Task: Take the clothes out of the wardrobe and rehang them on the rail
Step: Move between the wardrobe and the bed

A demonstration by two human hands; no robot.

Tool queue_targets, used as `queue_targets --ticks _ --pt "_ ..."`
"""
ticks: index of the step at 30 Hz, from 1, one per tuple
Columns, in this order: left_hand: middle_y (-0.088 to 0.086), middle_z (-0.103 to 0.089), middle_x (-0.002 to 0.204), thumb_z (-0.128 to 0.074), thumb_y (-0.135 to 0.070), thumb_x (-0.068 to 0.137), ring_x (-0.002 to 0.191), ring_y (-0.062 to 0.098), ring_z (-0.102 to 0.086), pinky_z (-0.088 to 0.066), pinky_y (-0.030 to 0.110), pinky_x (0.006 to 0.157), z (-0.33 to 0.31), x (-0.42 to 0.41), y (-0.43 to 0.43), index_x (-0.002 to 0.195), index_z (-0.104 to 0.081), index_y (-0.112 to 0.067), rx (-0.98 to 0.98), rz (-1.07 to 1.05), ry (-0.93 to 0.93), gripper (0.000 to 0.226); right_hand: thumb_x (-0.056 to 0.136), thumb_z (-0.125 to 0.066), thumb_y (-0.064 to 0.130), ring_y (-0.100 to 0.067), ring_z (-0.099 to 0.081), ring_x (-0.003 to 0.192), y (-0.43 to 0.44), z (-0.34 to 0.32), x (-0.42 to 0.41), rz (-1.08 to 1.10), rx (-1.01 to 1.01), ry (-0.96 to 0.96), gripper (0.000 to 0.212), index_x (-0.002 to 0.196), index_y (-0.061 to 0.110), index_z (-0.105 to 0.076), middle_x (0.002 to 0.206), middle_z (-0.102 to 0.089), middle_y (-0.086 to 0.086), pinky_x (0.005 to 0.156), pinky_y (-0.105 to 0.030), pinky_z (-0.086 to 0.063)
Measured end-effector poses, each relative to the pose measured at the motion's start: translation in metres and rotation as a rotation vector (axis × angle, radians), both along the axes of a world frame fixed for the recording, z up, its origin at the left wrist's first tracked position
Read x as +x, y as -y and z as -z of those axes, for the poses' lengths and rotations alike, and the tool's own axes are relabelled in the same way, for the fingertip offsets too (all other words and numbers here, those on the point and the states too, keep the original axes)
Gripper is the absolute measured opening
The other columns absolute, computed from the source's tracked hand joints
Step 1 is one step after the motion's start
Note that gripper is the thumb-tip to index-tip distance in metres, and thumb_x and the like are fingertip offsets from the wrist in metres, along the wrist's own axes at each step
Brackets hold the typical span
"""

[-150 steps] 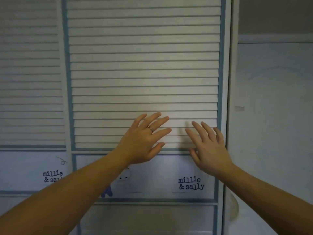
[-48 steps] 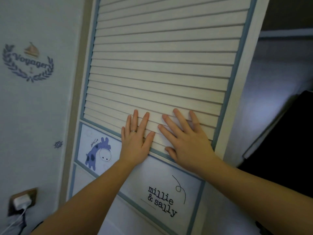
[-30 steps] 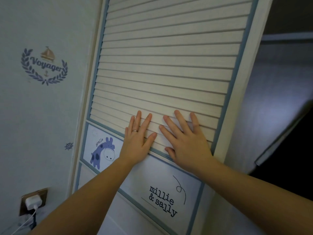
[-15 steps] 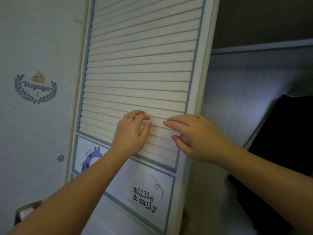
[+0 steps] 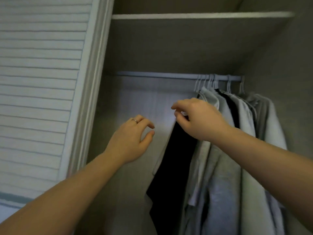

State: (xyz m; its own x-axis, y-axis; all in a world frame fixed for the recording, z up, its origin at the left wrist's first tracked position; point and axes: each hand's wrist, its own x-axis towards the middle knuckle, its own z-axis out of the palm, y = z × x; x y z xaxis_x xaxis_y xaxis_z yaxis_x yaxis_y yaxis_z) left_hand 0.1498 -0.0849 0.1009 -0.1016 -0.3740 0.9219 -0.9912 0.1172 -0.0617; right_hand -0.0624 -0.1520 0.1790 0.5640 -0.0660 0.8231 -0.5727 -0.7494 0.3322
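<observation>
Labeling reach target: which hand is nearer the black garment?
Right. The right hand is at the top of the black garment, overlapping it; left hand hangs apart, to its left.

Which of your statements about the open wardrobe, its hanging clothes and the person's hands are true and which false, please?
1. The hangers are bunched at the right end of the rail. True.
2. Every garment on the rail is grey. False: a black garment hangs beside the grey clothes.
3. The left hand wears a ring. True.
4. The left hand grips a hanger. False: it holds nothing, and its fingers are loosely curled in front of the back panel.
</observation>
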Motion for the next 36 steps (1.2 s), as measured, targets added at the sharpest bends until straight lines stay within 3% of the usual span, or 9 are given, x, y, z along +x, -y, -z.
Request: queue_targets --ticks 5,7,12,15,19,22,25,29,36 --pt "-0.006 -0.056 0.125 -0.048 -0.045 0.097 0.115 0.018 -0.054 -0.045 0.038 0.097 -0.020 -0.022 0.087 0.120 -0.059 -0.026 0.112 0.166 -0.152 0.032 0.086 -0.037 0.037 -0.029 -0.057 0.112 0.051 -0.029 -0.021 0.219 -0.009 0.030 0.041 0.114 0.024 -0.064 0.107 -0.069 0.000 0.093 -0.040 -0.047" --pt "-0.006 -0.053 0.131 -0.050 -0.044 0.098 0.121 0.017 -0.051 -0.043 0.038 0.102 -0.030 -0.024 0.121 0.125 -0.056 -0.027 0.149 0.218 -0.191 0.032 0.088 -0.043 0.033 -0.030 -0.057 0.109 0.070 -0.039 -0.024 0.336 -0.040 0.029 0.035 0.115 0.022 -0.062 0.110 -0.067 -0.003 0.088 -0.038 -0.046" --pt "-0.004 -0.048 0.142 -0.049 -0.048 0.099 0.126 0.017 -0.049 -0.041 0.033 0.103 -0.051 -0.023 0.197 0.134 -0.053 -0.027 0.237 0.406 -0.386 0.041 0.093 -0.043 0.039 -0.033 -0.052 0.117 0.106 -0.069 -0.016 0.573 0.035 0.000 0.040 0.129 0.022 -0.054 0.128 -0.060 -0.005 0.092 -0.043 -0.041" --pt "-0.003 -0.047 0.144 -0.046 -0.053 0.098 0.127 0.017 -0.049 -0.040 0.032 0.103 -0.061 -0.018 0.238 0.137 -0.051 -0.026 0.262 0.447 -0.408 0.047 0.095 -0.039 0.049 -0.033 -0.045 0.126 0.124 -0.084 -0.002 0.743 0.113 -0.083 0.050 0.137 0.023 -0.045 0.138 -0.052 -0.007 0.097 -0.046 -0.033" --pt "0.000 -0.048 0.144 -0.043 -0.055 0.099 0.127 0.019 -0.050 -0.040 0.031 0.102 -0.069 -0.016 0.281 0.140 -0.050 -0.023 0.279 0.535 -0.472 0.052 0.094 -0.045 0.041 -0.032 -0.050 0.118 0.142 -0.096 0.022 0.880 0.060 -0.094 0.035 0.115 0.016 -0.056 0.126 -0.057 -0.010 0.097 -0.045 -0.032" --pt "0.002 -0.051 0.142 -0.041 -0.056 0.100 0.125 0.020 -0.052 -0.039 0.029 0.097 -0.073 -0.015 0.308 0.138 -0.053 -0.023 0.294 0.611 -0.510 0.052 0.092 -0.049 0.015 -0.036 -0.057 0.111 0.152 -0.103 0.039 0.911 -0.016 -0.063 0.017 0.107 0.012 -0.057 0.122 -0.056 -0.015 0.086 -0.043 -0.041" --pt "0.002 -0.047 0.146 -0.039 -0.058 0.100 0.129 0.021 -0.050 -0.038 0.030 0.098 -0.071 -0.013 0.329 0.141 -0.049 -0.025 0.324 0.660 -0.552 0.054 0.090 -0.049 -0.002 -0.039 -0.059 0.108 0.162 -0.109 0.054 0.930 -0.009 0.016 0.030 0.118 0.004 -0.058 0.121 -0.057 -0.017 0.072 -0.040 -0.041" --pt "0.002 -0.041 0.154 -0.038 -0.066 0.096 0.136 0.022 -0.044 -0.035 0.039 0.113 -0.066 -0.008 0.349 0.148 -0.040 -0.029 0.347 0.716 -0.586 0.063 0.089 -0.050 -0.004 -0.038 -0.059 0.106 0.177 -0.117 0.063 0.955 -0.079 0.056 0.032 0.119 0.004 -0.056 0.116 -0.057 -0.016 0.067 -0.040 -0.040" --pt "0.000 -0.021 0.164 -0.031 -0.072 0.094 0.147 0.029 -0.026 -0.025 0.050 0.118 -0.068 -0.006 0.354 0.157 -0.023 -0.030 0.377 0.640 -0.622 0.076 0.092 -0.046 -0.003 -0.042 -0.056 0.105 0.185 -0.125 0.076 0.859 -0.058 0.099 0.030 0.121 -0.003 -0.054 0.116 -0.054 -0.022 0.069 -0.042 -0.041"
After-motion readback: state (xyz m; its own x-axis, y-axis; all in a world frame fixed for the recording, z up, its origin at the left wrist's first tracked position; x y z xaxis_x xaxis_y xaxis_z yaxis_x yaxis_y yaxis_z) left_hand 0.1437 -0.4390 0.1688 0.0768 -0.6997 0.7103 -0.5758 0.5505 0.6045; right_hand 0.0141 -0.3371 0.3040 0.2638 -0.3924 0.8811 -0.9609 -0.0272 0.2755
